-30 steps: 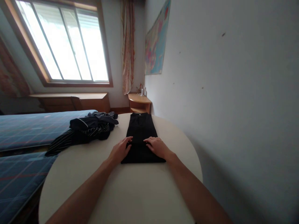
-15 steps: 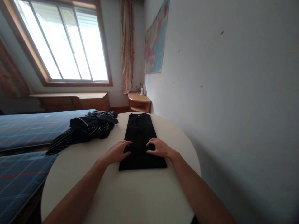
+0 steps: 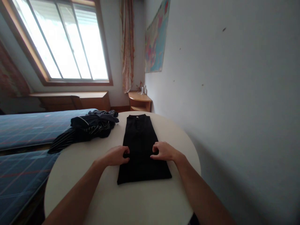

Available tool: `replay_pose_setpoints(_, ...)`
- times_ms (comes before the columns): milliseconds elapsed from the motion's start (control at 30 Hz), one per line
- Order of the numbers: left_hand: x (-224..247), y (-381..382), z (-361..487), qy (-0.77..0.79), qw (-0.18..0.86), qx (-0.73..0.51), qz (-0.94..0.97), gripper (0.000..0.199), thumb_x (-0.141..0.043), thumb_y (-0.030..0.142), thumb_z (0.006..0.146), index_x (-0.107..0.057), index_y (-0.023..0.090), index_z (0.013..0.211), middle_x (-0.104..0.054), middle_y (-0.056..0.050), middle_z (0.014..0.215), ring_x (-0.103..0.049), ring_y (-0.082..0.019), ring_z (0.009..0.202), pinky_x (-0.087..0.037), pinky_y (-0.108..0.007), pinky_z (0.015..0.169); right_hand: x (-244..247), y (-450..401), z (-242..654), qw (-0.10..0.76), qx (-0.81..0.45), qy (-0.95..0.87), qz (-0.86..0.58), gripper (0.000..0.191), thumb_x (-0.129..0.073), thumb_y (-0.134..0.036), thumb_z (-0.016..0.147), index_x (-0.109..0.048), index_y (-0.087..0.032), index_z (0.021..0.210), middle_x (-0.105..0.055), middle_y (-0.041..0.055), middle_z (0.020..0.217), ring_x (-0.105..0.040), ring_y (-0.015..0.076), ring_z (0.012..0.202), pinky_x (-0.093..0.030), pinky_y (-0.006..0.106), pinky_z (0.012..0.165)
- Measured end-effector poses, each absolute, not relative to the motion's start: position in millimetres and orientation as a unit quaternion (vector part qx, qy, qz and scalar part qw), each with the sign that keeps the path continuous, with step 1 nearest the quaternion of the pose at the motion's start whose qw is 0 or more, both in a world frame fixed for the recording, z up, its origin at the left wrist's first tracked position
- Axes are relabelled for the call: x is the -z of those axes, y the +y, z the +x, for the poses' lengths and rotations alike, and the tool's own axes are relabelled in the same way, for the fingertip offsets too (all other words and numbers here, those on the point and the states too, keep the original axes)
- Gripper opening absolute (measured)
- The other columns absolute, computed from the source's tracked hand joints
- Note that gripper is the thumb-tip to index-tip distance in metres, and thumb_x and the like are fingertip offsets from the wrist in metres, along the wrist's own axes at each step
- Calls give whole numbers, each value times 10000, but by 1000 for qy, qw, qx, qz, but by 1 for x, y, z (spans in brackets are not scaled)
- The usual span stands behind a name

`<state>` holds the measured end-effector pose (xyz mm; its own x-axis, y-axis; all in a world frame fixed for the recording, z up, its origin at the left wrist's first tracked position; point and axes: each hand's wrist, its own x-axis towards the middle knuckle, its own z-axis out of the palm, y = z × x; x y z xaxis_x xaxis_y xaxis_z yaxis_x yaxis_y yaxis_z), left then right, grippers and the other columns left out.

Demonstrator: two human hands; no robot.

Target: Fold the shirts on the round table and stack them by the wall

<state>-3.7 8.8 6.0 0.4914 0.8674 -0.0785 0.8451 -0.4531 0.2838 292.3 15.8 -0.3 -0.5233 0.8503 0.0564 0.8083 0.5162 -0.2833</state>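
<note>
Presently, I see the left hand [image 3: 117, 155] and right hand [image 3: 166, 150] well apart, both curled, one at each side of the black garment [image 3: 140, 134]; whether they pinch it, I cannot tell. It lies flat, folded narrow, on the worktop [image 3: 138, 203]. I judge the step to be straightening; the next move calls for even handling of both sides. Leftward, a clothes heap [image 3: 93, 126] sits by the bed [image 3: 30, 132].

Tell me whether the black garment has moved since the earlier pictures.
Yes: the black garment has slid nearer to the wearer, away from the far rim of the round table.
</note>
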Motion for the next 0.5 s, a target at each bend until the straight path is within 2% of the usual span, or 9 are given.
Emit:
replay_pose_setpoints(133,-6,6,-4,507,155,-17,848,288,-624,368,728,-683,201,955,-713,-62,914,-653,-232,823,-460,-301,695,0,15,294,81,-166,-863,-470,308,-740,-456,731,-740,-188,883,-710,41,864,-612,175,745,-419,264,652)
replay_pose_setpoints(300,-7,4,-10,474,178,-36,862,246,-595,333,765,-687,210,957,-711,-46,890,-651,-219,796,-465,-297,696,-2,12,296,119,-197,-871,-434,159,-659,-301,783,-734,-189,867,-698,0,754,-583,134,653,-397,242,617)
replay_pose_setpoints(367,-9,7,-13,466,181,-86,862,250,-572,330,798,-674,214,995,-712,-40,917,-649,-210,810,-472,-299,735,-3,13,295,165,-166,-871,-432,160,-641,-290,810,-722,-186,902,-706,8,790,-601,144,690,-418,256,670)
replay_pose_setpoints(500,-5,18,-12,515,116,-223,819,292,-493,379,902,-615,218,1113,-703,-57,1011,-647,-220,886,-476,-323,824,1,23,292,290,-55,-835,-464,188,-599,-315,903,-691,-189,1008,-719,63,995,-636,206,946,-421,340,896)
